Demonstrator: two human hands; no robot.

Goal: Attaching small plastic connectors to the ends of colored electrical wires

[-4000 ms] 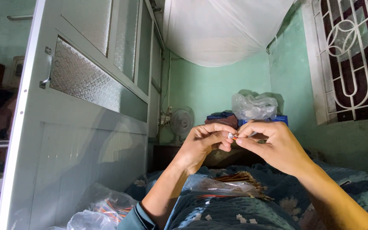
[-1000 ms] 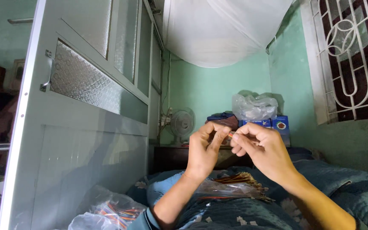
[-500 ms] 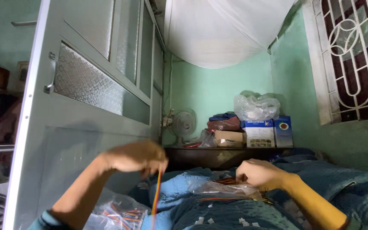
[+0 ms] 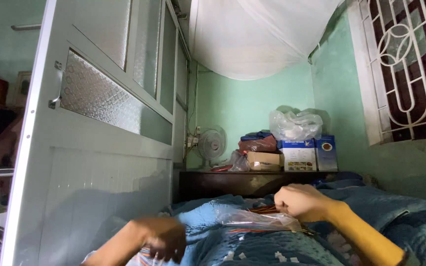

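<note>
Our right hand point(image 4: 299, 202) rests curled on a clear plastic bag point(image 4: 252, 217) of thin sticks. Our left hand point(image 4: 166, 239), blurred, hangs low over the blue quilt point(image 4: 252, 246).

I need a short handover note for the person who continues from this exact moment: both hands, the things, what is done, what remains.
Left hand: low at the bed's left edge, blurred; its grasp cannot be told.
Right hand: closed, resting on the clear bag of thin red strips on the blue quilt.
Done: bag lies open on the quilt, strips inside.
Left: strips remain in the bag.
</note>
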